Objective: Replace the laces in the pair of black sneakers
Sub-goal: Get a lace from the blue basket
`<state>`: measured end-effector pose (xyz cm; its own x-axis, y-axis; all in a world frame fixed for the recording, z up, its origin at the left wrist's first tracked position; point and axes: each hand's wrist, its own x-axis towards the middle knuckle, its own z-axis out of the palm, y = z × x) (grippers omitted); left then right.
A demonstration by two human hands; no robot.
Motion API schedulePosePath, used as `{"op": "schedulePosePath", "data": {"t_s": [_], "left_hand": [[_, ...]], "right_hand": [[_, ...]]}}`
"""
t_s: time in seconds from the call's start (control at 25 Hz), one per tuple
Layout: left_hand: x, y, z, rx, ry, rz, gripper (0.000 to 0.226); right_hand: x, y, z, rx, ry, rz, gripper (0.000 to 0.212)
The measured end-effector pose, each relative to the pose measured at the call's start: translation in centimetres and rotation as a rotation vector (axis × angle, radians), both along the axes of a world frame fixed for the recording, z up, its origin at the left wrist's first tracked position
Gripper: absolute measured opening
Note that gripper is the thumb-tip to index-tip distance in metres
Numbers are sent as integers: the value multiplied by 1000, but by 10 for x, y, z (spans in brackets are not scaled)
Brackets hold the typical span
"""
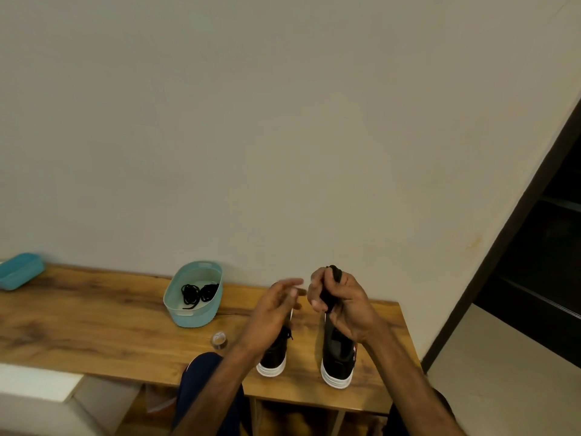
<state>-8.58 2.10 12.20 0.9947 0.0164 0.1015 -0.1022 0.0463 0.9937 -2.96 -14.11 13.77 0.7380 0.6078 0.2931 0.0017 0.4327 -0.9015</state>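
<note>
Two black sneakers with white soles stand side by side on the wooden bench, heels toward me: the left sneaker (273,357) and the right sneaker (338,360). My right hand (341,305) grips a bunched black lace (335,275) above the right sneaker. My left hand (276,305) hovers over the left sneaker with fingers spread and relaxed, holding nothing. A teal oval basket (196,314) behind and left of the shoes holds coiled black laces (198,292).
A small round tape roll (220,339) lies on the bench (94,325) left of the sneakers. A blue tray (19,272) sits at the far left end. My knee (201,372) is at the bench's front edge. A dark shelf unit (540,262) stands to the right.
</note>
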Motion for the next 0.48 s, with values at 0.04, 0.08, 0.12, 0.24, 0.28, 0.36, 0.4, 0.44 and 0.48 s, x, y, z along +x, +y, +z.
{"op": "schedulePosePath", "data": {"t_s": [0.04,0.08,0.12,0.24,0.28,0.36,0.4,0.44,0.48], "left_hand": [[-3,-9,-4,-52,69,-149,30],[-6,-17,-7,-128,117,-244,34],[-9,-23,-8,-205,143,-276,36],[-5,-26,-8,-333,194,-226,39],[-2,-24,-7,-350,207,-221,40],[0,-23,-4,-331,209,-241,35],[0,-24,-3,-321,198,-250,32],[-1,-25,-3,-308,191,-246,30],[-1,-27,-3,-296,190,-231,28]], "right_hand": [[1,2,-3,126,95,82,31],[3,5,-7,216,166,151,30],[6,6,-9,278,212,206,29],[9,2,-10,322,268,249,26],[10,0,-9,298,272,236,23],[11,-4,-9,277,260,242,20],[12,-3,-10,290,257,273,20],[13,-3,-12,305,263,303,22],[15,-2,-15,315,276,320,26]]}}
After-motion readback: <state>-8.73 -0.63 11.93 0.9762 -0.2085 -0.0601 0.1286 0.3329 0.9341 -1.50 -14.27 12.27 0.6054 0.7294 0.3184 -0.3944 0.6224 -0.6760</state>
